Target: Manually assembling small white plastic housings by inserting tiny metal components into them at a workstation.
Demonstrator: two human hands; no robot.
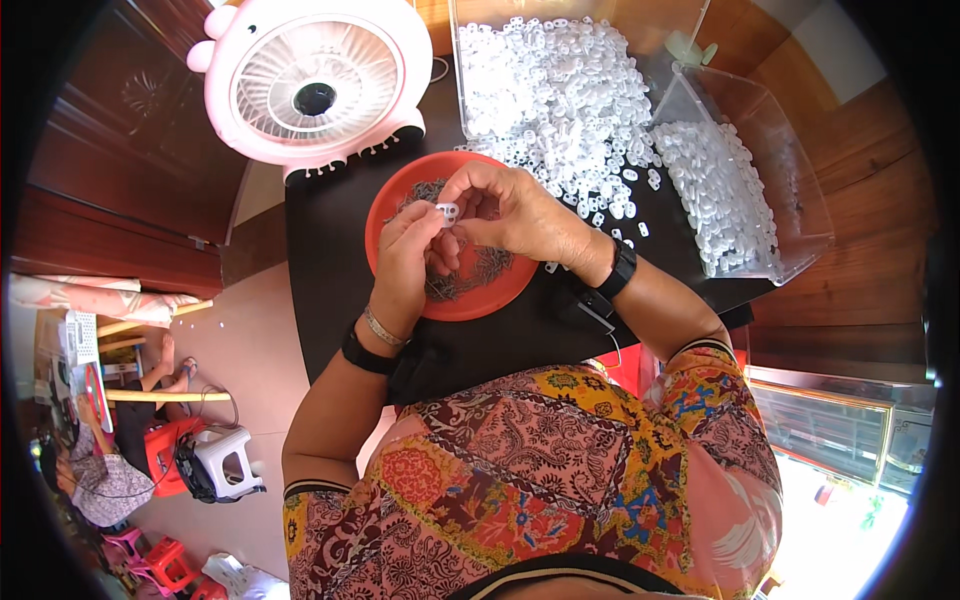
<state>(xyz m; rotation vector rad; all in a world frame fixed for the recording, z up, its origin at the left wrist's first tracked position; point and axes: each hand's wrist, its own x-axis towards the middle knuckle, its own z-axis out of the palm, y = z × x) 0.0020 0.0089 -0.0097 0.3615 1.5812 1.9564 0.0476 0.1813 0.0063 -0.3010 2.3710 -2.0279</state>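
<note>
Above a red bowl [515, 297] my two hands meet. My left hand [402, 250] is closed, pinching a small white plastic piece [449, 210] with holes in it between thumb and fingertips. Close against that piece, my right hand [525, 213] has its thumb and fingers bent together; whatever they grip is too small or too hidden to make out. Thin grey metal pins [462, 283] lie in a heap inside the bowl, partly covered by my hands.
Loose white pieces [590, 170] spill out of a clear bin [458, 75] at the back. Another clear bin [805, 225] at right holds more. A pink animal-shaped fan [215, 100] stands back left on the black table [320, 290]. Another person sits far left near a grey stool [228, 465].
</note>
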